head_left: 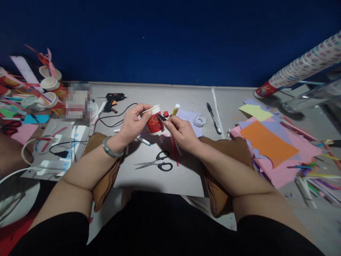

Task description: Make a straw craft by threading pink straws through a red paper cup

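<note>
A blue partition point(170, 42) rises in front of me, behind the grey table point(186, 183) I work at. A long stack of paper cups point(306, 64) leans in at the far right, with an orange paper sheet point(269, 142) lying below it. Black-handled scissors point(155, 163) lie nearer me than my hands, blades to the left; a hot glue gun point(109, 103) rests beyond my left wrist.

My left hand point(137, 122) is closed narrowly on the left side of the cup, the thumb at its rim. My right hand point(182, 131) is drawn into a tight pinch around a slim tool, just beside the cup's right side.

The red paper cup point(155, 125) is held up between my two hands, the left one nearer since it grips it. Its long axis stands close to upright, a little tilted, white rim uppermost. The dark pointed tool point(161, 117) slants leftward and away from my right fingertips, tip toward the cup's wall; whether it touches, I can't tell. Just past it sits a small red cap point(166, 113).
</note>
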{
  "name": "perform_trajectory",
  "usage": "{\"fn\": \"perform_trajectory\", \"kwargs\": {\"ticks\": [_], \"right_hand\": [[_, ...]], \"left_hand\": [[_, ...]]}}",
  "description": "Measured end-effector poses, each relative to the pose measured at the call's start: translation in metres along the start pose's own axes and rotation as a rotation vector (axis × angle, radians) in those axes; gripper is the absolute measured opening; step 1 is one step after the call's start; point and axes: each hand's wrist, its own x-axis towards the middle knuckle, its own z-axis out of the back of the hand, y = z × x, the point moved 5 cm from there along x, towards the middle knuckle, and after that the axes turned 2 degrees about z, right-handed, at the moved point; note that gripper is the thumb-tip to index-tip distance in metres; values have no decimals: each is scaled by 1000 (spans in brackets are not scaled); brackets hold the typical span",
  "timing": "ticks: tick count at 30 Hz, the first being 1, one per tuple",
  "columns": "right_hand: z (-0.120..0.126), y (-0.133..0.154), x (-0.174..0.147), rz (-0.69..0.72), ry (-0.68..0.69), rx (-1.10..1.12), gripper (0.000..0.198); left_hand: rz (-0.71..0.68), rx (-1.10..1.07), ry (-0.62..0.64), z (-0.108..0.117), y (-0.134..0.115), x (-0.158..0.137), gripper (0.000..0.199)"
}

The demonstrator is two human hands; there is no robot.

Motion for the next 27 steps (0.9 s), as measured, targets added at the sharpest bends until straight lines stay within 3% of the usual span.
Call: {"fn": "perform_trajectory", "kwargs": {"ticks": [11, 20, 23, 27], "right_hand": [[0, -2, 0, -29, 26, -109, 38], [0, -1, -4, -17, -11, -589, 38], [0, -1, -2, -40, -3, -437, 39], [-8, -10, 3, -177, 170, 117, 53]], "left_hand": [[-110, 149, -8, 0, -9, -4, 22], [-290, 367, 7, -2, -18, -7, 26], [-333, 385, -6, -3, -19, -8, 25], [-332, 411, -1, -5, -18, -8, 26]]}}
